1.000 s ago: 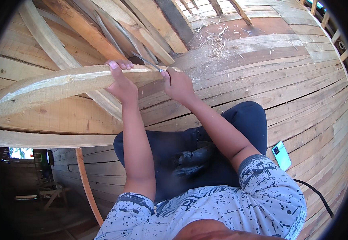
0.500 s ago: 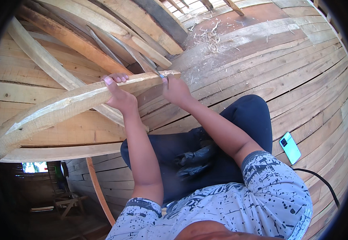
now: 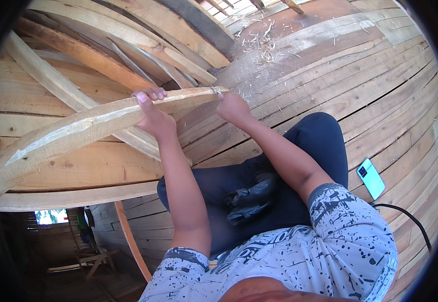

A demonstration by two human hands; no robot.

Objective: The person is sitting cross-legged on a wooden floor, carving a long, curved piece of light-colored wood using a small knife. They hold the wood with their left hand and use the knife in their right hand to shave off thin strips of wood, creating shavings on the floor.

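Observation:
A long curved wooden plank [image 3: 60,133] stretches from the far left to the middle, a pale strip running along its face. My left hand [image 3: 153,113] is closed around it, thumb on the near side and fingers over the top edge. At the plank's narrow right end, my right hand [image 3: 234,108] grips a small metal-bladed tool [image 3: 217,91]. Its blade meets the plank's edge there; most of the handle is hidden in my fist, and its exact kind is unclear.
Loose boards [image 3: 93,50] lie stacked at the upper left. Wood shavings [image 3: 264,48] are scattered over the plank floor [image 3: 380,100] beyond my hands. A light-blue phone [image 3: 371,179] and a black cable [image 3: 410,221] lie to the right. Crumpled black plastic [image 3: 249,199] rests on my lap.
My right hand has slid the tool a little to the right along the plank's edge, toward its end. My left hand keeps its hold on the plank.

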